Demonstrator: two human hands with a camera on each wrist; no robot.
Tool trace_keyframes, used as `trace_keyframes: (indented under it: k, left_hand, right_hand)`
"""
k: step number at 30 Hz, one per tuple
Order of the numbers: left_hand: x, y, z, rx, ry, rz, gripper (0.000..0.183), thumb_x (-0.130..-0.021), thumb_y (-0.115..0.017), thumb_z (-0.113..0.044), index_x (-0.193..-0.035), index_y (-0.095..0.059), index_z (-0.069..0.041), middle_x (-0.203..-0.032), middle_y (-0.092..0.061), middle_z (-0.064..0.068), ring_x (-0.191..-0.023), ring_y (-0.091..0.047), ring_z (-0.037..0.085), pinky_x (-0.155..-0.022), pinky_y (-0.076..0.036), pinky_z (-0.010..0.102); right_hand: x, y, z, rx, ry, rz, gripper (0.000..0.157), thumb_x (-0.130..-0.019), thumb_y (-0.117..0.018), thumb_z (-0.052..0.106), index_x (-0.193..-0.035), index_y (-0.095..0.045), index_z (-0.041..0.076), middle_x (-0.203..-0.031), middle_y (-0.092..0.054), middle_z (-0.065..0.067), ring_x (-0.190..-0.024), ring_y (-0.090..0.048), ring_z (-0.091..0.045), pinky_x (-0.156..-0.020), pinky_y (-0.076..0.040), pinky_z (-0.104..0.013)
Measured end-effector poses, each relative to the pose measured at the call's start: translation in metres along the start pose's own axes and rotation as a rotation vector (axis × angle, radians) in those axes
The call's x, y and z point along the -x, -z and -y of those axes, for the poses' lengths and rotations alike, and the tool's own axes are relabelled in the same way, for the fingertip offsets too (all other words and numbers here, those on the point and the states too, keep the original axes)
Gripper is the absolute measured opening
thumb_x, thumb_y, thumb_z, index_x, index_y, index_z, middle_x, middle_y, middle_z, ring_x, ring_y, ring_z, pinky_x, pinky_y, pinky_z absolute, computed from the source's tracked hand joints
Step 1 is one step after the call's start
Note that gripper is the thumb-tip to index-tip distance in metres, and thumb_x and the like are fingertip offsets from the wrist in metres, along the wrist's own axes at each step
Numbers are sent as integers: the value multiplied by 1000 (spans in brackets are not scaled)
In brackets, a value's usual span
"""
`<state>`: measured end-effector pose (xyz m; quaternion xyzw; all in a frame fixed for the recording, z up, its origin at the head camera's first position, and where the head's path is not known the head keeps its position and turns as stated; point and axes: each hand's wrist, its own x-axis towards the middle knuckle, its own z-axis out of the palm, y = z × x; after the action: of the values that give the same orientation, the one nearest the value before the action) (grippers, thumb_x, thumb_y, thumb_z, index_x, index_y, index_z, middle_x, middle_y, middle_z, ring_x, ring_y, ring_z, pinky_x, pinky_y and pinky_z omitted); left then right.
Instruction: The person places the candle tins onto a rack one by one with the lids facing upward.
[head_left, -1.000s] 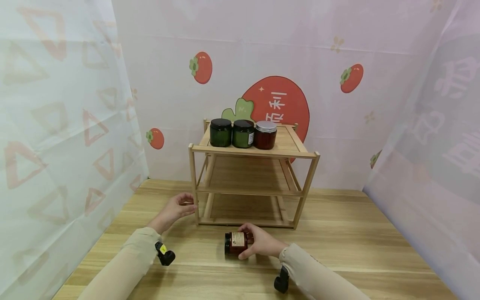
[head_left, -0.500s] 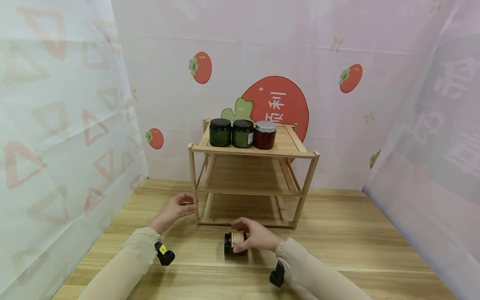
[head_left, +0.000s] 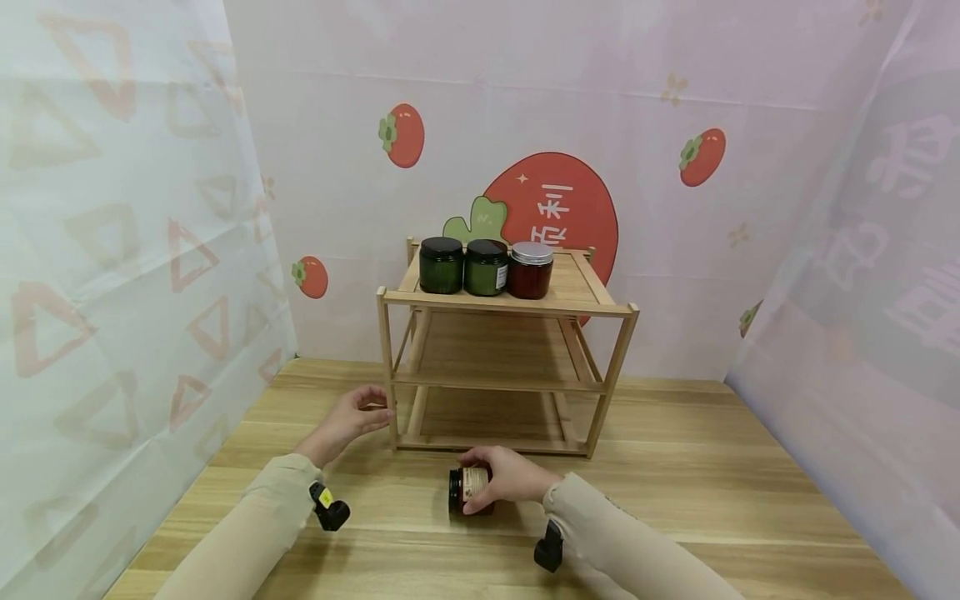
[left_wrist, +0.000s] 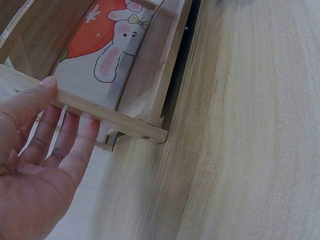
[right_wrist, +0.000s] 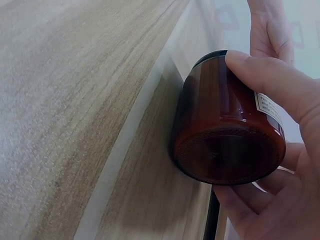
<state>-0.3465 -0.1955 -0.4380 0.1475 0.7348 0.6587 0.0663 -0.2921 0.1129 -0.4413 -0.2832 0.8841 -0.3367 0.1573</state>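
A dark amber jar (head_left: 474, 482) with a black lid and a cream label lies on its side on the table, lid toward the left. My right hand (head_left: 517, 477) holds it from the right, thumb on the near side and fingers round the far side. In the right wrist view the jar's round base (right_wrist: 225, 155) faces the camera. My left hand (head_left: 348, 427) pinches the left front post (left_wrist: 110, 116) of a wooden three-tier rack (head_left: 517, 307), thumb on one side and fingers on the other.
On the rack's top tier stand two green jars (head_left: 441, 271) (head_left: 486, 275) with black lids and a red-brown jar (head_left: 530, 277) with a silver lid, side by side. Printed cloth walls (head_left: 637, 208) enclose the wooden table (head_left: 675, 467) at the back and sides.
My right hand has shifted left over the amber jar, lifting a little and then settling lower, with the thumb now across its label. The left hand and the rack have stayed put.
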Motion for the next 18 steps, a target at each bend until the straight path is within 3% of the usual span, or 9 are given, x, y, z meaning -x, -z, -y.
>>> trace_keyframes:
  k: [4, 10, 18]
  left_hand:
    - [-1, 0, 1, 7, 5, -1, 40, -91, -64, -3, -125, -45, 9, -109, -57, 8, -96, -62, 13, -89, -57, 27]
    - [-1, 1, 1, 6, 8, -3, 41, -91, -64, -3, -125, -45, 9, -109, -57, 8, -96, -62, 13, -88, -57, 26]
    - [0, 0, 0, 7, 3, -3, 41, -91, -64, -3, -125, -45, 10, -108, -57, 8, -95, -63, 12, -89, -57, 27]
  right_hand:
    - [0, 1, 1, 5, -20, 18, 74, -72, -86, 31, -134, -55, 6, -132, -60, -4, -110, -57, -12, -92, -50, -25]
    - [1, 1, 2, -13, -51, 31, 68, -71, -86, 30, -129, -59, 6, -108, -65, 3, -82, -56, -6, -70, -51, -21]
    - [0, 1, -1, -5, -31, 28, 62, -70, -87, 32, -122, -62, 9, -99, -64, 8, -79, -56, -5, -68, -51, -20]
